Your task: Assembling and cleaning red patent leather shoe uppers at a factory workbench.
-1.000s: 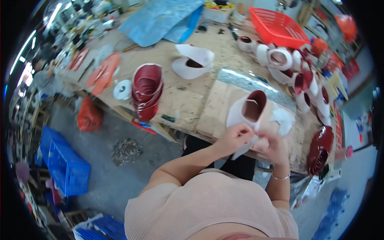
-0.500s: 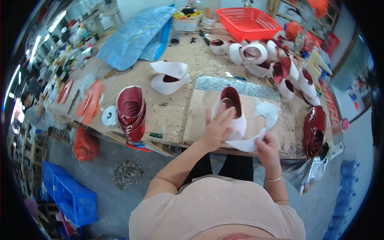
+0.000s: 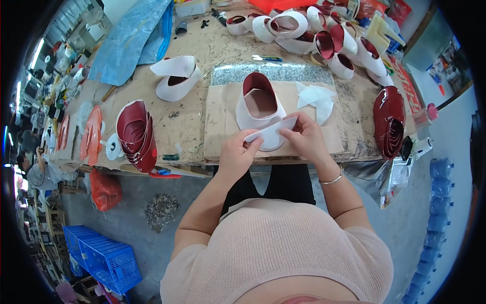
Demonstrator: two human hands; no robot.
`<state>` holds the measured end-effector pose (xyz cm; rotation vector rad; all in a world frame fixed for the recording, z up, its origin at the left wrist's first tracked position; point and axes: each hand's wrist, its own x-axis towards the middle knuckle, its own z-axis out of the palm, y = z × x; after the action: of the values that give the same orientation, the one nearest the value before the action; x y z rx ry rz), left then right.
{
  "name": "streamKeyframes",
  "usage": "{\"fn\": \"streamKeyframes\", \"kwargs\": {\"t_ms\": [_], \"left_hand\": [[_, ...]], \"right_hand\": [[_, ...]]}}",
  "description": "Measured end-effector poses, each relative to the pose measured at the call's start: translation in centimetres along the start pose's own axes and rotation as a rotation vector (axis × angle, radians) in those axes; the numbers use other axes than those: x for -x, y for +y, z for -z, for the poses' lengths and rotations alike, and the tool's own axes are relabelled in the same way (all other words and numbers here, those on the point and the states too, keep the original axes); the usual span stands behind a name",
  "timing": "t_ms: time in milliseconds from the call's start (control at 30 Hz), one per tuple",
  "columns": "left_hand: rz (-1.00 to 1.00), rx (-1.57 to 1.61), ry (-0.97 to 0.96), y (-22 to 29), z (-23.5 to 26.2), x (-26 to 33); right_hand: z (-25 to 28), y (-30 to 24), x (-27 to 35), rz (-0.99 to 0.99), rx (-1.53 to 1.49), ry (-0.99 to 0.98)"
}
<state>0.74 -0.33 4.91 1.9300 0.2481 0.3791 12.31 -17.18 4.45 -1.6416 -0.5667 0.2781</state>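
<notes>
A white shoe upper with a dark red lining stands upright on a brown board, its opening facing up. In front of its opening, both my hands hold a curved white strip by its two ends. My left hand pinches the left end between thumb and fingers. With thumb and fingers closed, my right hand grips the other end. Below the strip a rounded white part shows; I cannot tell whether it belongs to the strip or the upper. More thin white pieces lie right of the upper.
Nested dark red uppers stand at the left and right of the table. Many white uppers are heaped at the back right. Another white upper sits left of the board. Blue sheeting covers the back left; a small cutter lies behind.
My left hand has left the shoe upper and taken the strip's left end. My right hand has raised the strip toward the upper's front. The view has shifted, so everything on the table appears higher and further left.
</notes>
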Motion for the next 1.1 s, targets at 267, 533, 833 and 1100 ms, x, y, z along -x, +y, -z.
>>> {"fn": "streamKeyframes", "kwargs": {"t_ms": [267,533,833,1100], "left_hand": [[-0.122,-0.207,0.140,-2.4,-1.5,-0.1],[-0.132,-0.308,0.133,-2.4,-1.5,-0.2],[-0.722,-0.688,0.140,-2.5,-2.5,0.8],[-0.466,-0.939,-0.194,-1.2,-5.3,1.9]], "right_hand": [[-0.6,2.2,-0.1,0.010,0.092,0.039],[-0.8,1.6,0.8,0.058,0.301,0.057],[-1.0,0.7,-0.8,0.274,0.643,0.095],[1.7,0.9,0.3,0.176,0.547,0.110]]}}
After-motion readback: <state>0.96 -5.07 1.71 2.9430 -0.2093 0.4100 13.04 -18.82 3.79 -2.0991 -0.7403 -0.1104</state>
